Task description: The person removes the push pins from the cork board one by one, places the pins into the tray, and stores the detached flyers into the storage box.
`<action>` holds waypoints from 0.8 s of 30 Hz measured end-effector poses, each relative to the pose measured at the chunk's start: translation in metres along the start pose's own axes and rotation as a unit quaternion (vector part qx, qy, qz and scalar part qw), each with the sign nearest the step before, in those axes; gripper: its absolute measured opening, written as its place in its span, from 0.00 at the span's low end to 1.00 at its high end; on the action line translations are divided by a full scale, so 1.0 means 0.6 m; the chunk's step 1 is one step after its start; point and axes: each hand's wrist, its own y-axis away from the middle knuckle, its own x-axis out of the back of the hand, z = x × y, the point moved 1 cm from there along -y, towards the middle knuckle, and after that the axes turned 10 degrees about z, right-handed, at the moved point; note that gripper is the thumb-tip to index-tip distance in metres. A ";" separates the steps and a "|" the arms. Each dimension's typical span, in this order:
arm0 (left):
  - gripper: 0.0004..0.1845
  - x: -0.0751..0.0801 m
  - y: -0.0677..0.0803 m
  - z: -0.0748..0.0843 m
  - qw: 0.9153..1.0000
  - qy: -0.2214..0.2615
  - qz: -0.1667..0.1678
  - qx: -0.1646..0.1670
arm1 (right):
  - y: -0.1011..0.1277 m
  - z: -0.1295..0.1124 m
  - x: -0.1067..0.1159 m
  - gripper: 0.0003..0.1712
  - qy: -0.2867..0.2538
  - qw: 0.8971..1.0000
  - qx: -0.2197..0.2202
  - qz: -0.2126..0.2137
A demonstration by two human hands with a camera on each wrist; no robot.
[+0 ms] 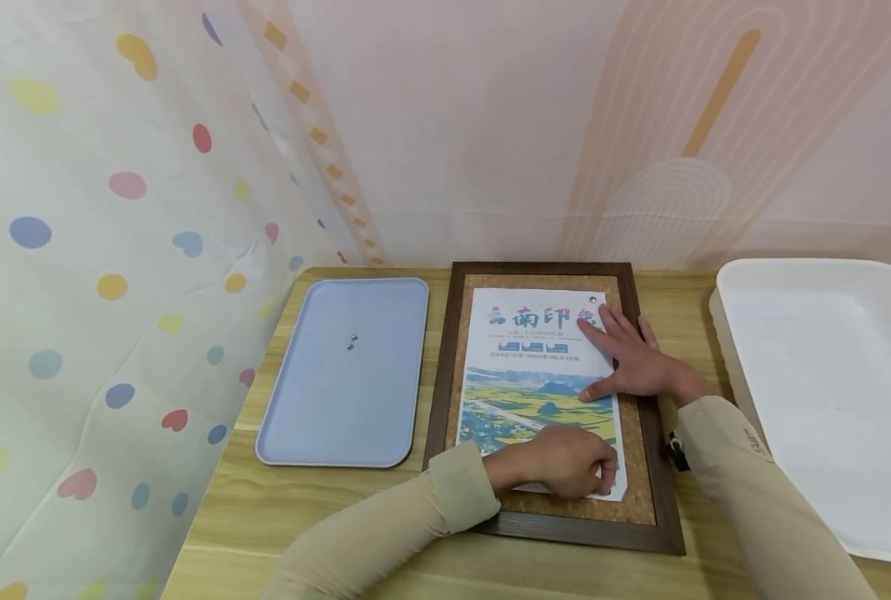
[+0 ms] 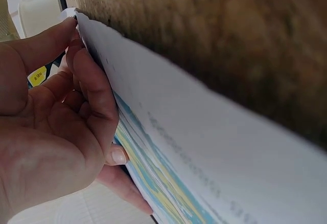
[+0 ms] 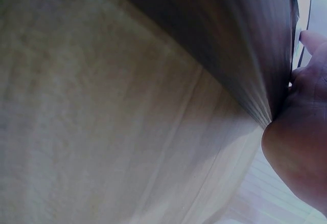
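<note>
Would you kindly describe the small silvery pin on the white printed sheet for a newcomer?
Find the dark-brown wooden-framed cork board, then the white landscape-printed paper sheet on it. The small silvery pin sits near that sheet's upper right corner, unlike the similar pieces on the pale-blue rectangular tray.

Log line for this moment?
left hand: at poster lower-right corner, grip unclear | right hand: spread on poster | upper-right pin: in | blue tray: pins
</note>
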 end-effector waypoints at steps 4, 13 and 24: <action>0.08 0.001 0.001 -0.001 1.000 0.004 -0.003 -0.001 | 0.000 -0.001 -0.001 0.68 -0.004 1.000 -0.001 0.001; 0.09 -0.002 -0.001 -0.004 1.000 0.011 -0.006 -0.007 | 0.001 -0.001 0.000 0.68 -0.005 1.000 0.003 0.004; 0.10 -0.004 -0.003 -0.006 1.000 0.010 -0.012 0.000 | 0.000 -0.004 0.001 0.68 -0.011 1.000 0.002 0.004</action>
